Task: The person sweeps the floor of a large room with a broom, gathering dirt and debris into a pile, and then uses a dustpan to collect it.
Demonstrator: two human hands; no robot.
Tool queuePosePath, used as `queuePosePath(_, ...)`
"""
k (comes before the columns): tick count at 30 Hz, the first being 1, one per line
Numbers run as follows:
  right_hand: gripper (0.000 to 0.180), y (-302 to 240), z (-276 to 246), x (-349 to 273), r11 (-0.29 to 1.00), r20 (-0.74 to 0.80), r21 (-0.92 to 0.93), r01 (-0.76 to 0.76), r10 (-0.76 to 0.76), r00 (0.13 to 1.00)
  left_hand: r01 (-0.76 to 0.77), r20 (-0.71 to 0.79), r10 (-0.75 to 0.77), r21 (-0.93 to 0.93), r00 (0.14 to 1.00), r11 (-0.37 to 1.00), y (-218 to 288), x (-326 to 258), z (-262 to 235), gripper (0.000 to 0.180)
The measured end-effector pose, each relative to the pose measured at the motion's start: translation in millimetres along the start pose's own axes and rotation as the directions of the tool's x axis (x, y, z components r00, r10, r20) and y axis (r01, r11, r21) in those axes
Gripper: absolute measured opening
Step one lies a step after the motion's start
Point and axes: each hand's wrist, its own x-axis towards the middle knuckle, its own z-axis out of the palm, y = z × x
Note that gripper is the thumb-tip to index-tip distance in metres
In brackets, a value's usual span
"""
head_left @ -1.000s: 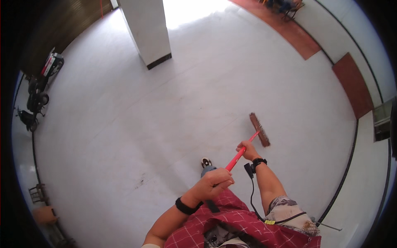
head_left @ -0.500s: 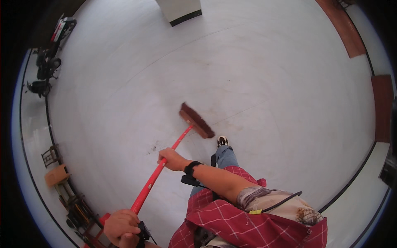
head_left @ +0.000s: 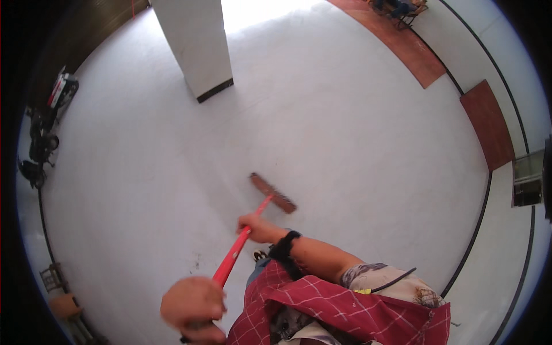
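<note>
A push broom with a red handle and a wide reddish-brown head [head_left: 273,193] slants away from me, its head down at the pale floor. My left hand [head_left: 193,305] is closed round the upper end of the handle, close to me at the lower left; motion smears it a little. Farther down the handle, my right hand [head_left: 257,227] grips it, the arm reaching across from the right with a black band at the wrist. One shoe [head_left: 260,255] shows just below the right hand.
A white pillar [head_left: 198,52] with a dark base stands ahead. Motor scooters [head_left: 41,141] line the left wall, with a wooden chair [head_left: 66,306] nearer me. Reddish-brown boards [head_left: 487,123] lie along the right wall, and a seated person [head_left: 397,8] is at the far right.
My view has shifted forward, so the pillar shows more fully. The broom head's bristles are turned away from view now. Both hands keep hold of the handle, and a different foot position shows.
</note>
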Motion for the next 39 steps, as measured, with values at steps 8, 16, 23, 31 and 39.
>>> queuePosePath(8, 0.009, 130.9, -136.0, -99.8, 0.909, -0.498, -0.332, -0.252, 0.057, 0.865, 0.529, -0.010, -0.555, -0.284, 0.832, 0.800, -137.3, 4.2, 58.8, 0.009)
queuePosePath(16, 0.010, 169.2, -180.8, -22.6, 0.934, -0.483, -0.231, -0.272, 0.133, 0.866, 0.681, -0.028, -0.690, -0.137, 0.723, 0.719, -168.4, 128.4, 42.1, 0.011)
queuePosePath(23, 0.011, 52.0, -47.9, 149.9, 0.990, -0.295, 0.089, 0.112, -0.082, 0.952, 0.440, -0.462, -0.337, 0.133, 0.820, 0.888, -60.3, 153.0, -31.5, 0.012)
queuePosePath(31, 0.006, -11.1, -29.7, 208.7, 0.892, 0.282, 0.418, 0.173, -0.309, 0.908, 0.317, -0.226, -0.233, 0.485, 0.946, 0.815, -44.0, 190.9, -8.0, 0.022)
queuePosePath(39, 0.006, 45.4, -113.7, 215.8, 0.980, 0.010, -0.128, 0.154, -0.154, 0.988, 0.298, -0.315, -0.232, 0.182, 0.920, 0.937, -63.1, 140.7, -83.0, 0.011)
